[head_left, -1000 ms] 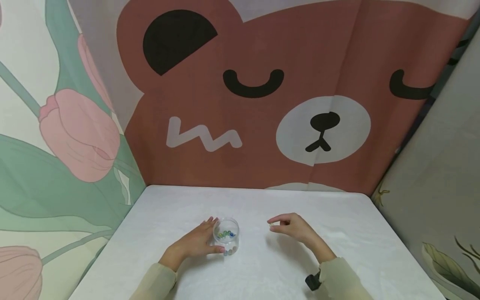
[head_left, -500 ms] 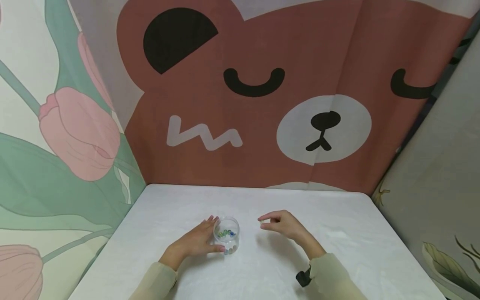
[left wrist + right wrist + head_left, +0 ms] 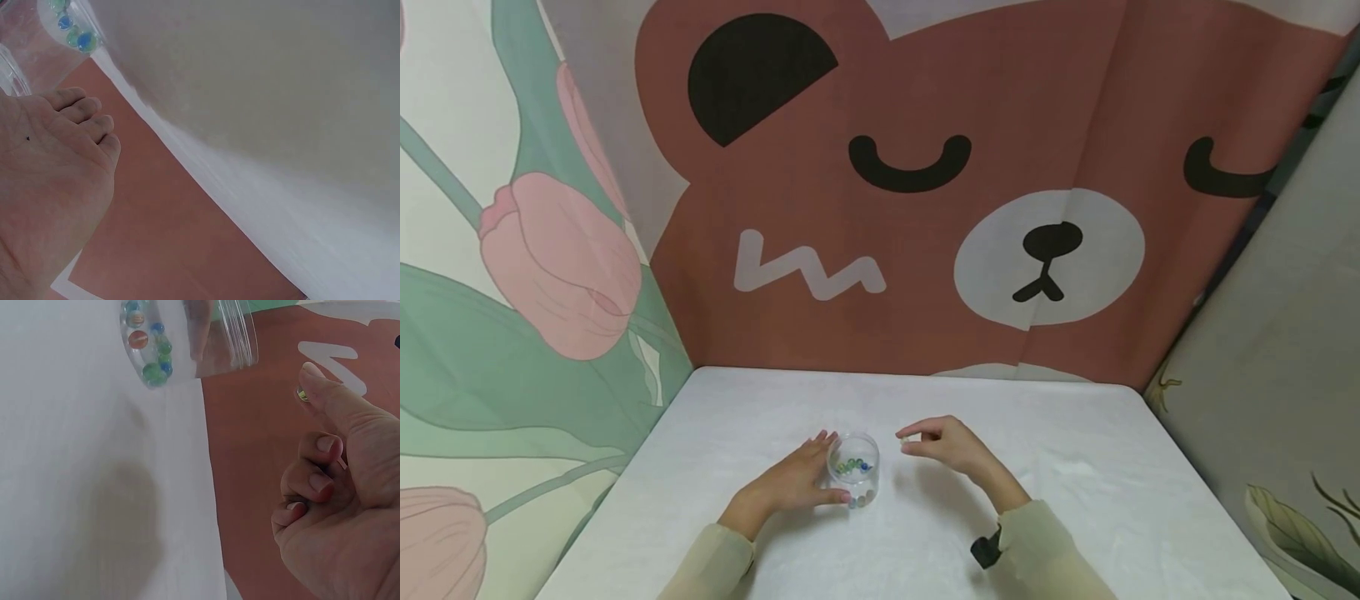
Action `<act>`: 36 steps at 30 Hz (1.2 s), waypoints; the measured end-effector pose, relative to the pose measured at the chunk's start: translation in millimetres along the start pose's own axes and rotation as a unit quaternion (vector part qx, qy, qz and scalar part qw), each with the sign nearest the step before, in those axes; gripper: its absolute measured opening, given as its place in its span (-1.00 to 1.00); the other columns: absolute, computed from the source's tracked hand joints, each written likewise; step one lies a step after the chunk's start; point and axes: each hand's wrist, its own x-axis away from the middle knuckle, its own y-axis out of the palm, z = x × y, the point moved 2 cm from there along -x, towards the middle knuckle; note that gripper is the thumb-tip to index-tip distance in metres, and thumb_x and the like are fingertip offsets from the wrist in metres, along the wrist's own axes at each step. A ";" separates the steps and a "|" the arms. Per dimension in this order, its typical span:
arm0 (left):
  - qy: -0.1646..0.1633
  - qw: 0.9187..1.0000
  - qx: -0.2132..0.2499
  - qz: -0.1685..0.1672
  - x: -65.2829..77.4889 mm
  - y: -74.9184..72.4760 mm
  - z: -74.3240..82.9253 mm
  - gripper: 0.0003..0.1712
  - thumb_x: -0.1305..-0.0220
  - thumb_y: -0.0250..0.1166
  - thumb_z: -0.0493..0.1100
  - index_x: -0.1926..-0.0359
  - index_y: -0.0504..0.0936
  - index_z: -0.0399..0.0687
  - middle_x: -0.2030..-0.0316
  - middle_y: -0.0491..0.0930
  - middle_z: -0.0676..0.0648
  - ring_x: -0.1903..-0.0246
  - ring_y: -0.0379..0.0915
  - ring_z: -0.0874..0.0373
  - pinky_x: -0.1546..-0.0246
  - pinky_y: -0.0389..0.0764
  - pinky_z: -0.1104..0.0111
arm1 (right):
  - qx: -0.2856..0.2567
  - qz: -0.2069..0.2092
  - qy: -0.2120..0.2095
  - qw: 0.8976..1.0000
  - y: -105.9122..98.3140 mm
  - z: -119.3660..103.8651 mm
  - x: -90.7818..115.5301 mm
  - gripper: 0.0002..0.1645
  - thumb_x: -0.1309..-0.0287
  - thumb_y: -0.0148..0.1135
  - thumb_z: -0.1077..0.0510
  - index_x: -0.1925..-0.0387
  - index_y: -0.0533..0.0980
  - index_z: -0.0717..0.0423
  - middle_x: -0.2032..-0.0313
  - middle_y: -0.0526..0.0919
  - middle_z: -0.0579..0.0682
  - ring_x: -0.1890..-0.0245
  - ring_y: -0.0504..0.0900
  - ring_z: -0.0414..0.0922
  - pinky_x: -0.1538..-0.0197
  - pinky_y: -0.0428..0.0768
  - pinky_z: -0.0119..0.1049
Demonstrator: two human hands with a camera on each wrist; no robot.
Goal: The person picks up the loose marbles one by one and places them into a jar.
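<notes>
A clear round jar (image 3: 863, 483) stands upright on the white table, with several coloured marbles (image 3: 853, 467) at its bottom. My left hand (image 3: 797, 482) holds it from the left side, thumb at the front and fingers reaching toward the back. In the left wrist view, that palm (image 3: 50, 169) lies beside the jar, and the thumb is out of sight. Right of the jar and above the table, my right hand (image 3: 951, 443) pinches a small clear marble (image 3: 303, 394) with a yellow-green streak between thumb and index finger. Its other fingers (image 3: 306, 478) are curled in.
The white table (image 3: 775, 400) ends at a hanging cloth (image 3: 805, 333) with a brown bear print. Patterned cloths hang at the left (image 3: 572, 267) and right (image 3: 1262, 333). A black wrist camera (image 3: 986, 550) sits below the right forearm.
My right hand has moved left toward the jar, carrying the pinched marble. The left hand and the jar have stayed in place.
</notes>
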 end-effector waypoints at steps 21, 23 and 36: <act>-0.013 1.000 0.021 -0.008 2.8 -1.9 1.0 0.20 -0.19 0.31 0.44 -0.58 0.09 -0.17 -0.56 0.07 -0.20 -0.58 -0.17 -0.15 -0.56 -0.03 -0.07 | -0.014 -0.018 -0.011 1.000 30.5 -11.0 -17.4 -0.70 -0.19 0.46 0.03 0.05 0.76 0.00 0.61 0.39 -0.16 0.53 0.31 -0.18 0.51 0.27 -0.42; -0.014 1.000 0.024 -0.010 2.7 -2.4 1.3 0.20 -0.20 0.31 0.43 -0.58 0.08 -0.17 -0.56 0.06 -0.20 -0.58 -0.17 -0.15 -0.56 -0.03 -0.09 | -0.019 -0.022 -0.013 0.999 33.7 -11.4 -18.7 -0.69 -0.20 0.45 0.05 0.03 0.75 0.04 0.61 0.39 -0.16 0.53 0.31 -0.18 0.51 0.27 -0.42; -0.009 1.000 0.027 -0.012 3.5 -2.7 2.0 0.20 -0.20 0.32 0.43 -0.59 0.06 -0.18 -0.56 0.06 -0.22 -0.58 -0.18 -0.16 -0.55 -0.03 -0.10 | -0.038 -0.035 -0.016 0.999 53.9 -14.9 -24.4 -0.75 -0.20 0.46 0.07 0.09 0.77 0.00 0.61 0.37 -0.17 0.54 0.29 -0.23 0.52 0.26 -0.45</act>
